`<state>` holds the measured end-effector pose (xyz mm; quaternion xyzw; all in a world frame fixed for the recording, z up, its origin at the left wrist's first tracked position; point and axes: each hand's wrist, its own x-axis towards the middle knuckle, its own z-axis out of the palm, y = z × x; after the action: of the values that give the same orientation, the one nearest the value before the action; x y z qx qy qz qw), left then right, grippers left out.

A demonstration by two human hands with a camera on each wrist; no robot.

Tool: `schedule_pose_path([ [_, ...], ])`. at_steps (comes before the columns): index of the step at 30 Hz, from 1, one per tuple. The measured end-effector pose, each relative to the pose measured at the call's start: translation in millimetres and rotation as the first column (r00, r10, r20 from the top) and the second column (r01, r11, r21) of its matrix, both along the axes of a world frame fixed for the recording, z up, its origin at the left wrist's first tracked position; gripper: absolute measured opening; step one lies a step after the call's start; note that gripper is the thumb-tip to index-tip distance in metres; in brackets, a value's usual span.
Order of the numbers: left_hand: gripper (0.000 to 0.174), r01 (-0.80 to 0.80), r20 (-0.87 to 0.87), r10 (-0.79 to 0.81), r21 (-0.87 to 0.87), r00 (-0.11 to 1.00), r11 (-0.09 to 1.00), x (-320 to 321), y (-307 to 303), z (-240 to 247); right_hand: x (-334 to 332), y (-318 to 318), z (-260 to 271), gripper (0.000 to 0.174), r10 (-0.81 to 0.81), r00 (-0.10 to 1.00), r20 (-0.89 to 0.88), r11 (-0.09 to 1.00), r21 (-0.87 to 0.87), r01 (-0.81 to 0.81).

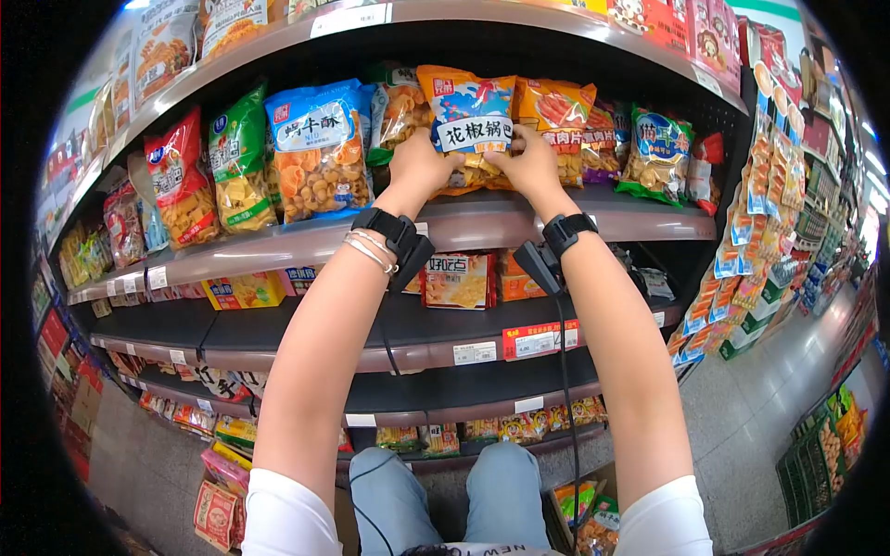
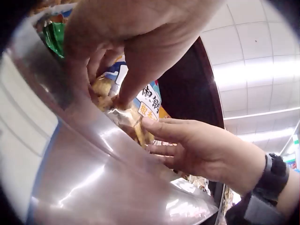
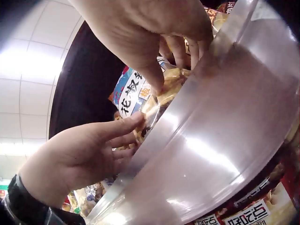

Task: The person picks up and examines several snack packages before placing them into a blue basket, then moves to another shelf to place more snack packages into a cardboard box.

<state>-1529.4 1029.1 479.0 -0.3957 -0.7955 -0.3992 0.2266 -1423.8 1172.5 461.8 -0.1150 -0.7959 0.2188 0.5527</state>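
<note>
Both hands hold an orange and blue bag of rice crackers (image 1: 471,107) upright on the shelf, its printed front facing me. My left hand (image 1: 422,170) grips its lower left side, and my right hand (image 1: 535,167) its lower right. In the left wrist view, the left thumb presses on the clear lower part of the bag (image 2: 129,117), with the fingers round its side. From the right wrist, the right thumb is likewise on the front of the bag (image 3: 159,98) and the fingers reach behind the edge. The back of the bag is hidden.
A blue snack bag (image 1: 320,148) stands to the left and an orange bag (image 1: 561,111) right beside the held one. The shelf's raised front lip (image 1: 464,221) runs below the hands. Boxed snacks (image 1: 459,281) sit one shelf down. A cable (image 1: 567,398) hangs from the right wrist.
</note>
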Motion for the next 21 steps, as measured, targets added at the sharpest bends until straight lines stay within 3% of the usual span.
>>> schedule_pose_path([
  [5,0.052,0.023,0.012,-0.023,-0.013,1.000,1.000,5,3,-3,0,6,-2,0.059,-0.022,1.000,0.008,0.999,-0.034,0.023],
  [12,0.065,-0.004,0.047,0.004,-0.014,0.999,1.000,-1,6,-6,6,5,-3,0.062,-0.040,0.999,0.013,0.995,-0.089,0.041],
  [17,0.064,-0.057,0.093,0.037,0.234,0.995,0.971,3,5,-12,20,-2,-5,0.055,-0.043,0.997,-0.057,0.985,-0.171,0.032],
  [20,0.057,0.007,0.167,-0.078,0.389,0.983,0.921,15,-1,-10,30,-5,-12,0.048,0.062,0.972,-0.226,0.970,-0.216,-0.111],
  [21,0.055,0.028,0.187,-0.123,0.445,0.975,0.895,20,-2,-10,34,-8,-15,0.039,0.102,0.948,-0.303,0.960,-0.222,-0.174],
])
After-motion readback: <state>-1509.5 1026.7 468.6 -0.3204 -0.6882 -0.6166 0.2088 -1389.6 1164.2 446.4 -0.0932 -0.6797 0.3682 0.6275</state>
